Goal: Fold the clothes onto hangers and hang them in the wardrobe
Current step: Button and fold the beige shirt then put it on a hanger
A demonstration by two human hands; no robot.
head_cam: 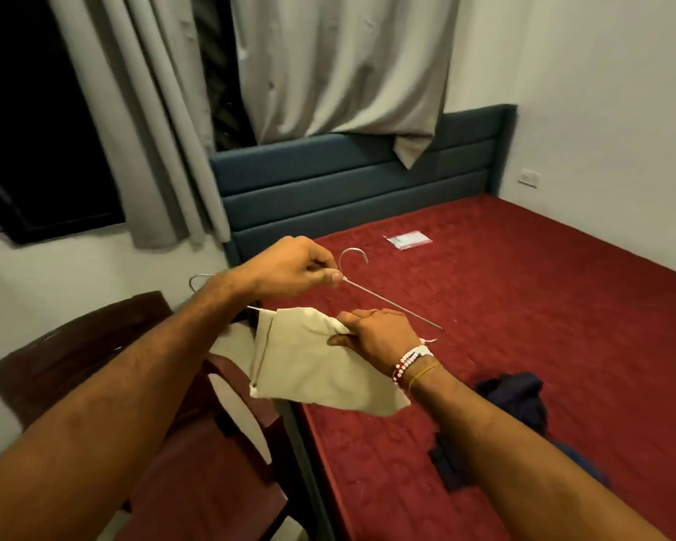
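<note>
My left hand (289, 265) pinches the neck of a thin metal hanger (391, 302) just below its hook, held in the air over the bed's near corner. My right hand (375, 333) grips a folded beige cloth (313, 365) that hangs beneath the hanger's arm. A second metal hook (198, 281) pokes out behind my left wrist; what it belongs to is hidden. Dark navy clothes (520, 404) lie crumpled on the red bed (523, 306) to the right of my right forearm.
A dark wooden chair (94, 345) stands at the lower left beside the bed. A blue padded headboard (348, 181) runs behind the bed under grey curtains (328, 64). A small clear packet (406, 240) lies on the mattress near the headboard.
</note>
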